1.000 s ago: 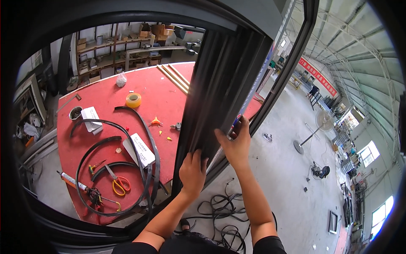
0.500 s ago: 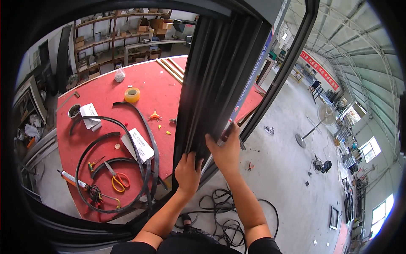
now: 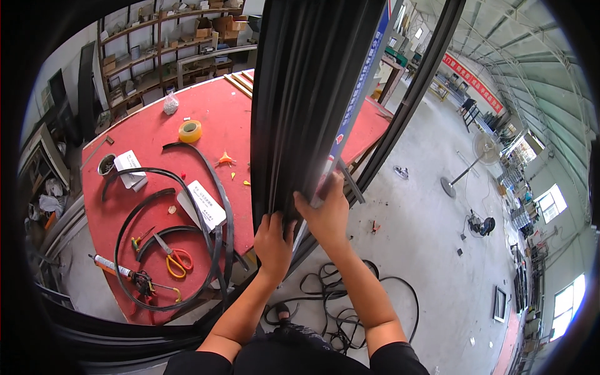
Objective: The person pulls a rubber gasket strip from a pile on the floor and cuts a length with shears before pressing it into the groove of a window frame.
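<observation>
A dark grey metal window-frame profile (image 3: pixel 306 94), with long grooves down its face, rises in front of me past the top of the view. Low on it, my left hand (image 3: pixel 274 247) is closed against the grooved face, its thumb upright beside the curled fingers. My right hand (image 3: pixel 328 215) grips the profile's right edge slightly higher up, thumb on the grooved face. Its farther fingers are partly hidden. A blue printed film strip (image 3: pixel 361 94) covers the side of the profile above that hand. Whatever may lie under my fingertips cannot be made out.
Left of the profile, a red-topped table (image 3: pixel 144 219) holds black rubber strips (image 3: pixel 230 231), scissors (image 3: pixel 172 254), a caulking gun (image 3: pixel 134 275), tape (image 3: pixel 190 131) and white boxes (image 3: pixel 203 206). Another dark bar (image 3: pixel 406 112) slants at right. Black strip coils (image 3: pixel 337 312) lie on the floor near a fan (image 3: pixel 465 165).
My view has shifted, so the frame's top bar has left the picture and more of the blue film shows. Both hands stay on the profile, appearing slightly higher in view.
</observation>
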Available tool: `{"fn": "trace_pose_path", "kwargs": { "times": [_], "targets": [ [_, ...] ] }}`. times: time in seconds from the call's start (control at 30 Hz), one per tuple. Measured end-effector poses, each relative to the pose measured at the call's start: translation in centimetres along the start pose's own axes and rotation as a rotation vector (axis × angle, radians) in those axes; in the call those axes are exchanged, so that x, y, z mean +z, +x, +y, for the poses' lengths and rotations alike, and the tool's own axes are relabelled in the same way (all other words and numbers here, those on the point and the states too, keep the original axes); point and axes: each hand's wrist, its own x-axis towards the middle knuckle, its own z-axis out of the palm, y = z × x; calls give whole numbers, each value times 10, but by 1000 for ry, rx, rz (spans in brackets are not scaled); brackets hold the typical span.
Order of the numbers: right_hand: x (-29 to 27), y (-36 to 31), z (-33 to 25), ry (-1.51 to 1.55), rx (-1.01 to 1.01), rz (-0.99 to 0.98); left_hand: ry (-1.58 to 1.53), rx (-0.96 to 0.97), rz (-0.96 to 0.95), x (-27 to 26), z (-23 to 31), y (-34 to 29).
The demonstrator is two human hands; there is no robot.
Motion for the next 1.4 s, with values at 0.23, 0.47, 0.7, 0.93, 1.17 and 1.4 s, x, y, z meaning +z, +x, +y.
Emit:
{"fn": "trace_pose_path", "kwargs": {
  "times": [0.23, 0.47, 0.7, 0.93, 1.17, 1.4],
  "targets": [
    [-1, -9, 0, 68, -24, 11, 7, -17, -94, -1, -14, -15],
    [5, -11, 5, 44, 5, 11, 18, -40, -100, 10, -26, -25],
    [13, -29, 26, 7, -13, 12, 60, -56, -148, 15, -31, -33],
    [14, -35, 19, 105, 46, 8, 95, -62, -155, 12, -30, -32],
    [13, -27, 20, -31, 140, -31, 98, -59, -138, 17, -33, -33],
    [10, -15, 15, -32, 105, 10, 83, -35, -128, 17, -33, -33]
  ]
}}
